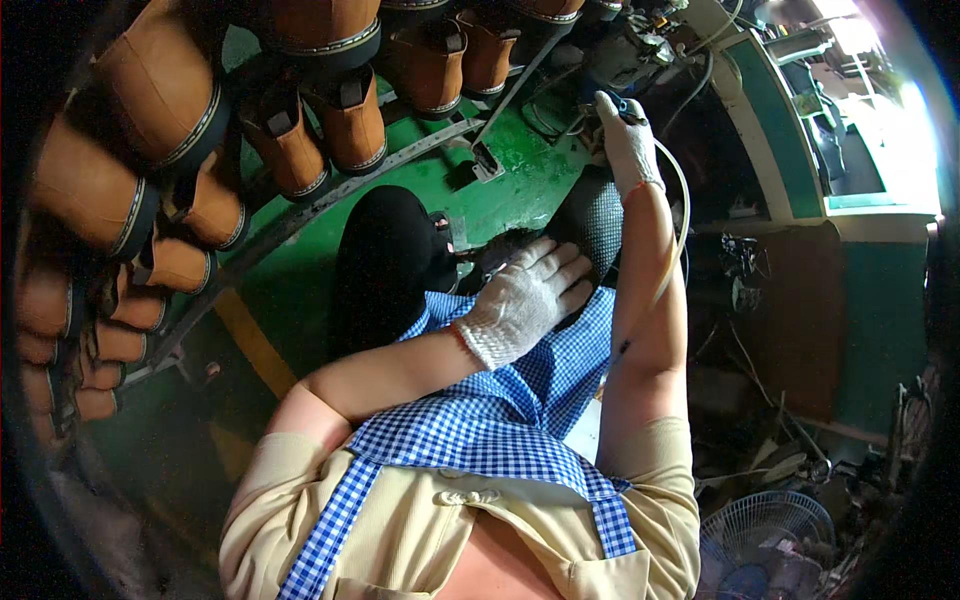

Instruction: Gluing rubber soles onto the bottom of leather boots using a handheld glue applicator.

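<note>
My left hand, in a white knit glove, lies flat across my lap, fingers stretched out and nothing visible in them. Beneath it are the blue checked apron and my dark-clad thigh. My right hand, gloved too, reaches forward and is closed around a small blue-and-black air gun, mostly covered by the fingers. From it a pale hose curves back along my right forearm. A dark textured surface lies just below and left of that hand.
Tan boots with dark soles fill a metal rack at the left and far side. Machinery stands ahead of my right hand. A green-and-cream cabinet rises on the right. A fan and clutter sit at lower right.
</note>
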A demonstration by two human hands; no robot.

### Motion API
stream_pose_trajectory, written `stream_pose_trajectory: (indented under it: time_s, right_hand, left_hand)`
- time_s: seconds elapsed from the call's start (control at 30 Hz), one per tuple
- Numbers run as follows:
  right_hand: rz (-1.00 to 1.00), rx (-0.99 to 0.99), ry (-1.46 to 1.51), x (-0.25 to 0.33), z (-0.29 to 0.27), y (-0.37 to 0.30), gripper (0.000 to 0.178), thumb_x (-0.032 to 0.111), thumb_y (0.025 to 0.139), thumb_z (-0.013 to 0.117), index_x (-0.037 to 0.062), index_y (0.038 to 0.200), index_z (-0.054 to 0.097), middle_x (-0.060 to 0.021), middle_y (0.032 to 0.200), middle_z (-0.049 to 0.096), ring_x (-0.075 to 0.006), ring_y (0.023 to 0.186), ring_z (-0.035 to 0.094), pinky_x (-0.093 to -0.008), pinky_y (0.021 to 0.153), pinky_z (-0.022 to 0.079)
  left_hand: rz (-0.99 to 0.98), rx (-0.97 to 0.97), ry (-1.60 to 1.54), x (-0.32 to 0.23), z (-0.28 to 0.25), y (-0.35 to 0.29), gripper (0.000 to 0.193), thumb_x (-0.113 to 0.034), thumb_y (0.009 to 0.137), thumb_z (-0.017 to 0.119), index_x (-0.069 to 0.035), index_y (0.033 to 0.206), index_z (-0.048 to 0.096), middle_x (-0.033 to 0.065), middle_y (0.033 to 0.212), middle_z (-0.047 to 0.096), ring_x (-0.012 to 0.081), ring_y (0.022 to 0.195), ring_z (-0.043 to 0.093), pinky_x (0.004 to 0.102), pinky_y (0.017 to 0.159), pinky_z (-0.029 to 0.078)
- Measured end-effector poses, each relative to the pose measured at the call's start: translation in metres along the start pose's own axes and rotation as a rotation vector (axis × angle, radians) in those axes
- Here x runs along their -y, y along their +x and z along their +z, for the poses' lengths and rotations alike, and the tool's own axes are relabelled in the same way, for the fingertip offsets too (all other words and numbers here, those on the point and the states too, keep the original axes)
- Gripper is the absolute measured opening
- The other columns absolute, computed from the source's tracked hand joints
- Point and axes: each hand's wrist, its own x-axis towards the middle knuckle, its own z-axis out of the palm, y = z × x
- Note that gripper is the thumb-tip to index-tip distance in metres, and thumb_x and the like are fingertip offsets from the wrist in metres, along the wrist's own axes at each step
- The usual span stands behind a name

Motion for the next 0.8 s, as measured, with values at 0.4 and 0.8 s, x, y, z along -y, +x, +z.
stream_pose_trajectory:
  time_s: [0.4, 0.8]
  right_hand:
    - [0.001, -0.049, 0.196, -0.014, 0.014, 0.024, 0.031, 0.035, 0.094, 0.065, 0.0050, 0.095, 0.063, -0.0031, 0.071, 0.059, -0.0136, 0.057, 0.054, -0.0310, 0.050, 0.043]
    - [-0.037, -0.041, 0.199, -0.016, 0.013, 0.026, 0.030, 0.037, 0.096, 0.061, 0.0095, 0.084, 0.060, -0.0017, 0.066, 0.056, -0.0131, 0.053, 0.051, -0.0300, 0.049, 0.039]
  left_hand:
    - [-0.007, -0.029, -0.093, -0.005, -0.006, 0.004, 0.042, -0.028, 0.090, 0.046, -0.021, 0.130, 0.059, 0.0057, 0.144, 0.052, 0.0235, 0.135, 0.045, 0.0472, 0.116, 0.026]
    - [-0.005, -0.103, -0.201, -0.008, -0.015, 0.006, 0.040, -0.024, 0.090, 0.048, -0.012, 0.125, 0.063, 0.0106, 0.138, 0.057, 0.0268, 0.132, 0.049, 0.0450, 0.116, 0.028]
